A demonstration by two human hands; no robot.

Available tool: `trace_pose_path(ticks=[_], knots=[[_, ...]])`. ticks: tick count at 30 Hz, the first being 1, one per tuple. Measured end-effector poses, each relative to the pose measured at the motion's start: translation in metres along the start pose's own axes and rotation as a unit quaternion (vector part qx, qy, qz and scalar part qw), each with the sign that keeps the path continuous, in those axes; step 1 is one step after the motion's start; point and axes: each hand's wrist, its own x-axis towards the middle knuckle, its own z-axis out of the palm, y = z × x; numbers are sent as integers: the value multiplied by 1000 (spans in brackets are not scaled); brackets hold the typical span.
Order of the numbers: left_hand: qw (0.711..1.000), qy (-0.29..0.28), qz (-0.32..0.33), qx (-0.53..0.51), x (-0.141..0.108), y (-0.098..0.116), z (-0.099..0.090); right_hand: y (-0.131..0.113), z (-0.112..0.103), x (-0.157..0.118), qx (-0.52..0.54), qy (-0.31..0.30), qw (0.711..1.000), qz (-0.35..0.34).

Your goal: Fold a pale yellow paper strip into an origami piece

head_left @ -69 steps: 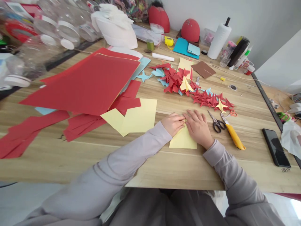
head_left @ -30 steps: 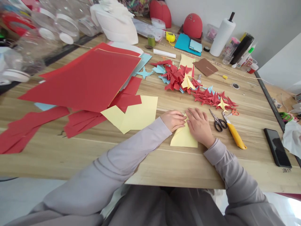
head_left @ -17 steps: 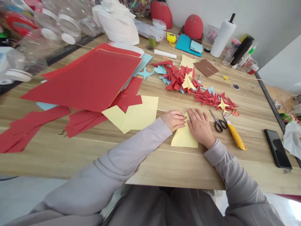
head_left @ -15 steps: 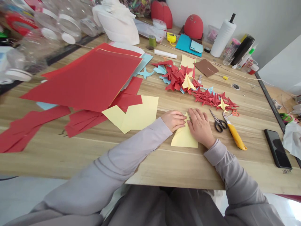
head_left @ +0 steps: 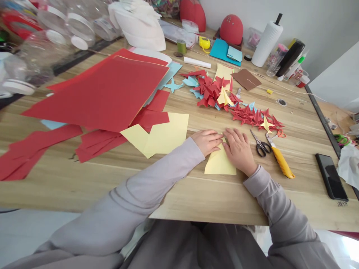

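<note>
Two flat, open grips, left hand [head_left: 207, 142] and right hand [head_left: 238, 151], on edges of folded yellow paper [head_left: 220, 162], scissors [head_left: 260, 148] just beside.

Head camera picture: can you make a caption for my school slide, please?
Left hand and right hand press a folded yellow paper on a wooden table, beside scissors and folded red paper shapes.

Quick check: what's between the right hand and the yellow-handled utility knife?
In the head view, black-handled scissors lie between the right hand and the yellow-handled utility knife.
</note>
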Motion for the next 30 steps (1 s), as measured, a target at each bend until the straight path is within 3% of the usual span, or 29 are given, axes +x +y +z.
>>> trace_pose_path(ticks=[5, 20, 30], knots=[[1000, 0, 19, 3, 1, -1, -5, 1, 0, 0, -7, 4, 1000, -7], [998, 48, 32, 3, 2, -6, 17, 1, -4, -1, -29, -1, 999, -23], [1000, -10, 10, 16, 5, -3, 14, -4, -10, 0, -57, -14, 997, -42]])
